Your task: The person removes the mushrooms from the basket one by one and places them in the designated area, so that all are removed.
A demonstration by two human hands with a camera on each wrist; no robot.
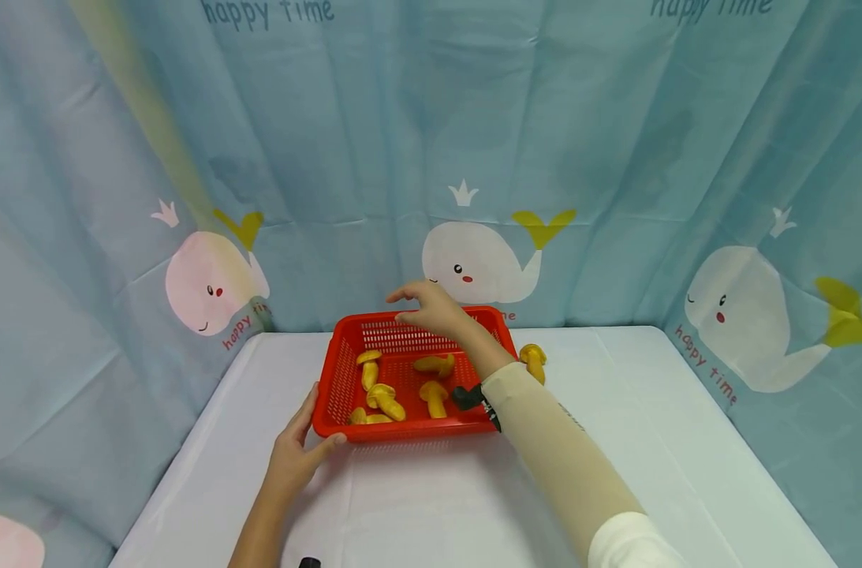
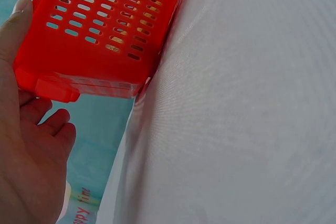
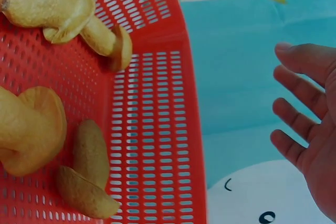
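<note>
A red plastic basket (image 1: 409,431) with slotted walls holds several yellow mushrooms (image 1: 386,401). My left hand (image 1: 292,456) grips its near left corner. In the left wrist view, the thumb lies on the basket's wall (image 2: 92,59) and the fingers curl around the side under the rim. Over the far rim hovers my right hand (image 1: 434,309), fingers spread and loosely bent, with nothing in it. The right wrist view shows that hand (image 3: 315,108) apart from the basket rim (image 3: 193,103), with mushrooms (image 3: 89,166) lying on the basket floor.
Another yellow mushroom (image 1: 534,361) is on the white table (image 1: 416,505) just right of the basket. A blue curtain (image 1: 374,158) with whale prints hangs behind the table and along its sides. A small black object (image 1: 309,562) shows at the bottom edge.
</note>
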